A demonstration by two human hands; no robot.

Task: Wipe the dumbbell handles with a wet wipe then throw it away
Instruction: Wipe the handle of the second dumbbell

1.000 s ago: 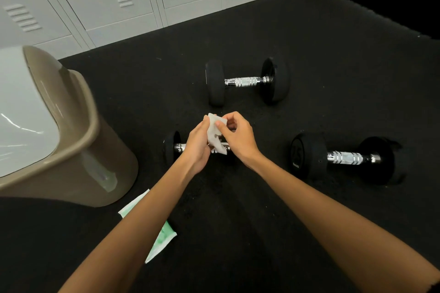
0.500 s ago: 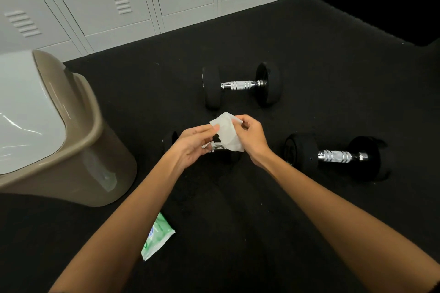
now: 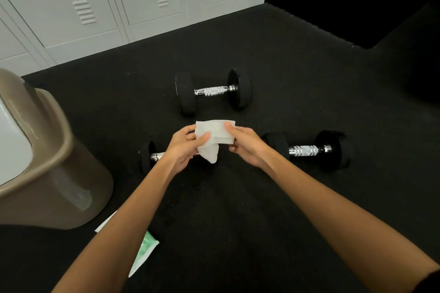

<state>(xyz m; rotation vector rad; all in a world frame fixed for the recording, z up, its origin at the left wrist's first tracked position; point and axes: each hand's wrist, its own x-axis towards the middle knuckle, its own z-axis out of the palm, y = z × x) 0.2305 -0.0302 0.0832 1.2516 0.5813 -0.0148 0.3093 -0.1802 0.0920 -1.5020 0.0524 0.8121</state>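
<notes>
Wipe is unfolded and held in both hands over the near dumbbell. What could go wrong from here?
1. The wet wipe is only pinched at its top by the left hand and right hand; its loose lower corner hangs free and may bunch instead of wrapping a handle.
2. The near dumbbell is mostly hidden under the hands, so its handle could be wiped unevenly.
3. Three dumbbells with one wipe: the far dumbbell or right dumbbell might get skipped before the bin.
</notes>
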